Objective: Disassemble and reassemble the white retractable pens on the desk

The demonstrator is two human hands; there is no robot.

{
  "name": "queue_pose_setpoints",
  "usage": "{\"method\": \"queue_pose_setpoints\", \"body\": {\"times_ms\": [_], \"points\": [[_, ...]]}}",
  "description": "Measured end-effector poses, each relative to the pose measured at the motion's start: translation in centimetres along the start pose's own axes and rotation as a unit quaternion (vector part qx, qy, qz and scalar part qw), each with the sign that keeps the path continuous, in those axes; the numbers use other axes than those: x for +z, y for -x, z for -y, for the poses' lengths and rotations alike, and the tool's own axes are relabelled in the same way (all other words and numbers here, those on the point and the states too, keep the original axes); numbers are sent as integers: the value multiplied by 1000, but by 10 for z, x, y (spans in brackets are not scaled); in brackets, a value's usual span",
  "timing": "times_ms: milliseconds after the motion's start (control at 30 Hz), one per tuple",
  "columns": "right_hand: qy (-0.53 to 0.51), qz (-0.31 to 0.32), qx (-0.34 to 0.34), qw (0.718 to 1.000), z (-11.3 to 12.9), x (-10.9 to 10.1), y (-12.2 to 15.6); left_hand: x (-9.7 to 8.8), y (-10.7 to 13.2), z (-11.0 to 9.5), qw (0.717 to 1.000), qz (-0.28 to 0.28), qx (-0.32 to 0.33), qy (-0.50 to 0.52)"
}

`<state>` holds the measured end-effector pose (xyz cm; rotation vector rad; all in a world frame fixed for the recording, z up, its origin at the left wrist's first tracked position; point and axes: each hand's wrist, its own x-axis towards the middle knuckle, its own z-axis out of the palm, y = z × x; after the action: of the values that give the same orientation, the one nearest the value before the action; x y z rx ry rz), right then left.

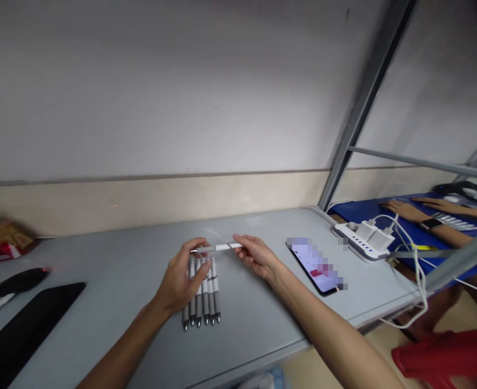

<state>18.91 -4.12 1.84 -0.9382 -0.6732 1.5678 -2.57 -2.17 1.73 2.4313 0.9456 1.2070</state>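
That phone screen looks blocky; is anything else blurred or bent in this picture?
Head view: the phone screen is mosaicked over; the pen between left hand and right hand looks slightly smeared; the metal post slants, perhaps lens distortion; shadows are faint.

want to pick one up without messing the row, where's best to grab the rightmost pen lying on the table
Take the rightmost pen by its lower half near the tip, coming from above on its free right side. It lies flat, tight against the other pens on its left, and the left hand is over the upper ends.
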Motion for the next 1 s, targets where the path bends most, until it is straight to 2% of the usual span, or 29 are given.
{"method": "queue_pose_setpoints", "body": {"times_ms": [67,200,367,567,700,767,833,867,933,1000], "points": [[29,16,11,999,1,0,1,1,-1,-1,1000,-15,17,-7],[113,59,35,991,0,-2,3,4,-4,3,997,44,54,-23],[272,84,46,958,3,-5,6,2,-7,10,991,37,101,-86],[175,143,100,969,7,-4,9,2,-8,7,969,87,107,-207],[203,146,89,964,5,-6,8,7,-6,6,953,98,116,-263],[252,146,52,955,4,-6,8,7,-5,8,951,96,121,-268],[341,140,-43,928,2,-5,10,5,-5,11,957,94,120,-248],[391,134,-108,904,1,-3,11,4,-5,13,961,94,116,-233],[478,124,-231,838,0,-1,14,0,-5,16,968,101,106,-202],[540,125,-312,771,-1,1,15,-2,-5,19,973,111,87,-180]]}}
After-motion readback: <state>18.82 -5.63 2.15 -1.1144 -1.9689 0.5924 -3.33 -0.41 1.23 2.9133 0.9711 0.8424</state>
